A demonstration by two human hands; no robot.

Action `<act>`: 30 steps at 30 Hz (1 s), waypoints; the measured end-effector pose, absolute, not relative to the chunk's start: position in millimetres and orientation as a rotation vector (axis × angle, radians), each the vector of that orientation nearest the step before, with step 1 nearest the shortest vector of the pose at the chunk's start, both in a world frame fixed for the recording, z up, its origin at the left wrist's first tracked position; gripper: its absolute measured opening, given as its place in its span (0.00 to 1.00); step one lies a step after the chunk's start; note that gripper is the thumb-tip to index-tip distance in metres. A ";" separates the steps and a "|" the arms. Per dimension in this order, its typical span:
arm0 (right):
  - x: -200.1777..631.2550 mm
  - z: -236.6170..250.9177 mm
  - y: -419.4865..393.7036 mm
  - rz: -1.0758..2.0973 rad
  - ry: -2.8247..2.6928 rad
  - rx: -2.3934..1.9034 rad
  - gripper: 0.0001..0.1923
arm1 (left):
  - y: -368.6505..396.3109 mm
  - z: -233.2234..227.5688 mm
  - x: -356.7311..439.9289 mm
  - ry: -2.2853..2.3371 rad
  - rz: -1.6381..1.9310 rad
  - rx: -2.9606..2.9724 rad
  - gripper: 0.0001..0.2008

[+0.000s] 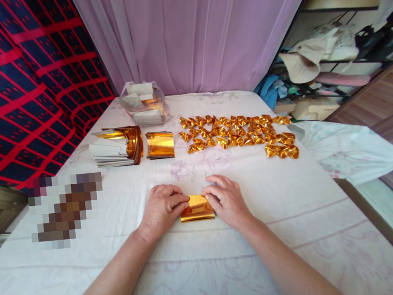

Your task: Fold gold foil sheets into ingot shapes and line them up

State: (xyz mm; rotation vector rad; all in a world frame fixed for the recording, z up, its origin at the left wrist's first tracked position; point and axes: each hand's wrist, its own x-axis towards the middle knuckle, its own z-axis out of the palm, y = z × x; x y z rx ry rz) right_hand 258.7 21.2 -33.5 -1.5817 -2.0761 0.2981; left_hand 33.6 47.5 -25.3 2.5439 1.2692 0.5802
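Observation:
A shiny gold foil paper point(197, 207) lies on the table in front of me, its near edge folded or rolled over. My left hand point(163, 206) holds its left edge, thumb and fingers closed together there. At the right edge my right hand point(227, 200) grips the paper with thumb and index finger, the other fingers curled above. Farther off stands a short stack of gold foil papers point(160, 145). Left of it is a larger stack of foil papers point(116, 148), pale on the back and curled. Several folded gold foil pieces point(229, 131) sit in rows at the back right.
A clear plastic bag point(143, 104) with more papers stands at the back left. A blurred, pixelated patch point(68, 208) hides something on the left. The pale tablecloth point(195, 277) covers the table. Purple curtain point(193, 36) hangs behind; shelves point(341, 59) and a white bag point(356, 150) are right.

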 end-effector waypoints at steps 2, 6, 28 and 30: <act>258.9 -33.6 21.3 0.298 -2.080 -1.582 0.10 | 47.5 -25.3 33.6 1.268 0.577 2.544 0.07; 258.9 -33.0 21.2 0.300 -2.091 -1.585 0.09 | 47.6 -25.9 33.6 1.258 0.587 2.544 0.07; 259.8 -32.0 20.9 0.303 -2.097 -1.578 0.11 | 48.5 -26.5 32.4 1.213 0.633 2.512 0.06; 259.8 -32.1 21.0 0.300 -2.097 -1.579 0.11 | 48.5 -26.4 32.5 1.217 0.634 2.509 0.06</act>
